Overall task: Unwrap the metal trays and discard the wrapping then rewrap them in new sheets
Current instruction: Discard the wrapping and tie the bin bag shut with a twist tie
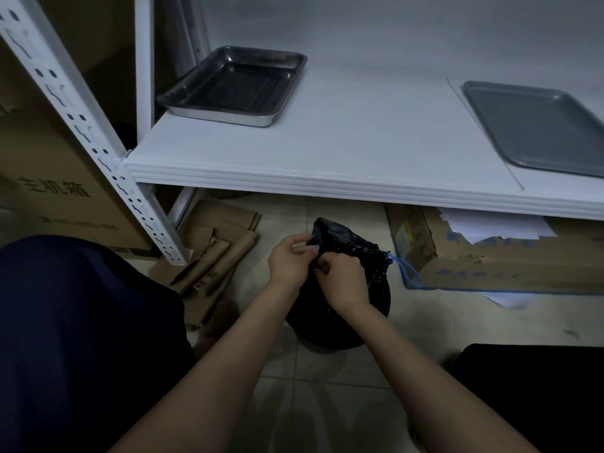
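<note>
Two bare metal trays lie on the white shelf (pixel 343 152): a deep tray (pixel 233 85) at the back left and a flat grey tray (pixel 539 125) at the right. Below the shelf, a black plastic bag (pixel 353 245) lines a dark round bin (pixel 336 325) on the floor. My left hand (pixel 289 259) pinches the bag's rim at its left side. My right hand (pixel 343 279) grips the bunched plastic just beside it. A blue drawstring loop (pixel 408 273) hangs from the bag's right side.
Crumpled brown paper sheets (pixel 212 253) lie on the tiled floor to the left of the bin. A cardboard box (pixel 490 253) holding white papers sits under the shelf at the right. A large brown carton (pixel 55 178) stands behind the perforated rack post (pixel 85 125).
</note>
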